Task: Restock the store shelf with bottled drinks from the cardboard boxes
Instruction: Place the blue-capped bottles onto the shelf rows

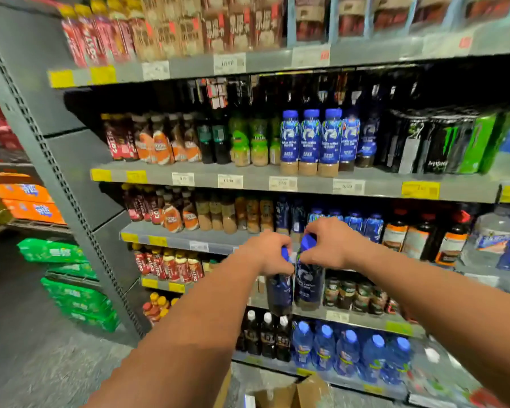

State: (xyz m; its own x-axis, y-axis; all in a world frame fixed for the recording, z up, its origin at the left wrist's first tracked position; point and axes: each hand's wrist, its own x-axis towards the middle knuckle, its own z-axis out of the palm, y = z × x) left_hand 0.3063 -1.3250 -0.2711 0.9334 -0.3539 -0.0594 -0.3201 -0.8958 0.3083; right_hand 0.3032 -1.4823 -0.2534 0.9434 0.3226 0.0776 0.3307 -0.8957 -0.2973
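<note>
bottled drinks, two, dark blue plastic with blue caps: left bottle hangs from left hand, fingers curled round its cap; right bottle, just beside it, gripped at the cap by right hand. both held before the grey metal shelf, mid-height. brown cardboard box near, below.

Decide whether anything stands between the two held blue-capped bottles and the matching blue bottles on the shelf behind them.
Nothing visible does. The left hand grips the left bottle and the right hand the right bottle by their tops, in open air before the matching blue bottles on the shelf. The hands hide its front behind them.
</note>
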